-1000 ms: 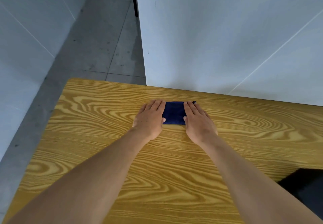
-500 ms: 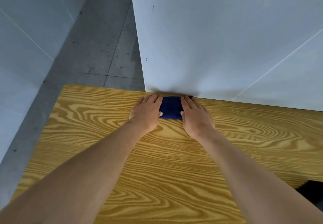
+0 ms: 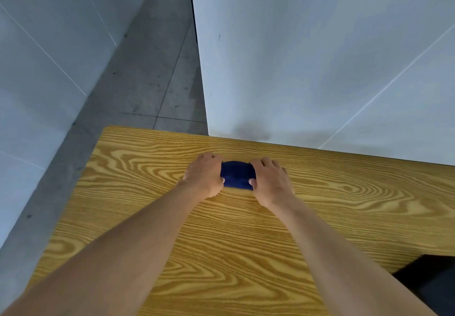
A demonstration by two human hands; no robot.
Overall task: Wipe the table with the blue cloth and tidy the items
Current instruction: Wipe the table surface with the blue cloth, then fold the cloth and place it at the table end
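Observation:
A small folded dark blue cloth [image 3: 236, 174] lies on the wood-grain table [image 3: 246, 241], a little short of the far edge. My left hand [image 3: 204, 175] grips its left end with the fingers curled over and the thumb on the cloth. At the right end my right hand [image 3: 270, 183] holds it the same way. The cloth bulges up slightly between the two hands. Only its middle part shows; both ends are hidden under my fingers.
A white wall panel [image 3: 307, 69] rises right behind the table's far edge. Grey floor [image 3: 147, 69] shows beyond the table's far left corner. Something dark [image 3: 433, 281] sits at the near right edge.
Both hands have drawn the cloth back from the wall edge towards me. My fingers, flat on it before, are now curled around its ends.

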